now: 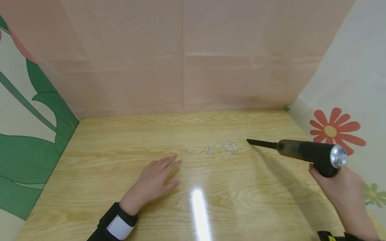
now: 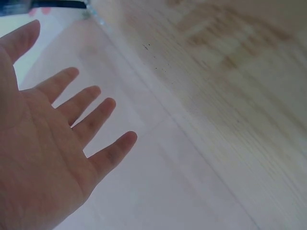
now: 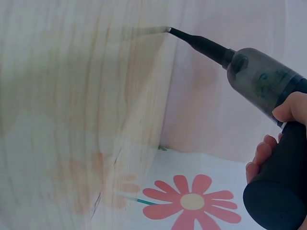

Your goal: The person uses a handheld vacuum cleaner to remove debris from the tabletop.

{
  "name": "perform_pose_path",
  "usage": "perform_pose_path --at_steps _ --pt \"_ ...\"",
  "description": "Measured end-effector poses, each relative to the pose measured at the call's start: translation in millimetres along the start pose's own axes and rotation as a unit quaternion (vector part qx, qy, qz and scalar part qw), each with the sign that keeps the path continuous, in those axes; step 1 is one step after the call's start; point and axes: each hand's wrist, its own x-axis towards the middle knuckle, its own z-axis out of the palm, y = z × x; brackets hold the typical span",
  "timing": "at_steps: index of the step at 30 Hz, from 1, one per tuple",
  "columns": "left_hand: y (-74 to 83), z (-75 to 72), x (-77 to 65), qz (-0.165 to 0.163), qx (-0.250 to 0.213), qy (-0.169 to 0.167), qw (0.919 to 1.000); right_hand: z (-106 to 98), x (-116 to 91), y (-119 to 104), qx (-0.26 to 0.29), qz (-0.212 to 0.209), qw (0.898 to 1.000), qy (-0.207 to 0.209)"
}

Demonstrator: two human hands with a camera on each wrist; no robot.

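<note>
Clamping fingers round black pistol-shaped vacuum [image 1: 315, 151]: right hand [image 1: 344, 184] | left hand [image 1: 154, 179]: fingers apart | bumping nozzle [image 1: 263, 144] could scatter tiny blue-white flakes [image 1: 230, 143]

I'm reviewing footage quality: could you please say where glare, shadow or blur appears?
Head: white glare on the pale wood-grain tabletop, slanting shadow below the black pistol-shaped tool; left wrist: tabletop washed out, soft; right wrist: tool's shadow, soft-edged.

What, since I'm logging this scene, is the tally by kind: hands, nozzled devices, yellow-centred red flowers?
Hands: 2 (left hand, right hand)
Nozzled device: 1
Yellow-centred red flower: 1
Total: 4
Specks on the table: too small to count, left out.
</note>
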Motion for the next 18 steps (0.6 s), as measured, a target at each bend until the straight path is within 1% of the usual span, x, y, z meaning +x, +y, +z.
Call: perform_pose_path --at_steps 7,12,15,18 --pt "1.8 -1.0 -6.1 -0.007 0.009 0.006 0.9999 -2.7 -5.3 1.7 -0.002 -0.008 1.000 0.003" --pt "-0.2 -2.6 -7.4 -0.014 0.012 0.002 0.9998 -2.2 -6.5 1.8 -0.001 -0.013 1.000 0.010" --pt "-3.1 -3.2 -8.8 -0.024 0.009 -0.002 0.9997 -0.7 -8.2 0.8 -0.002 -0.016 1.000 0.011" --pt "-7.3 -3.5 -11.2 -0.041 0.003 -0.005 0.9992 0.9 -9.8 -1.6 -0.003 -0.011 1.000 0.001"
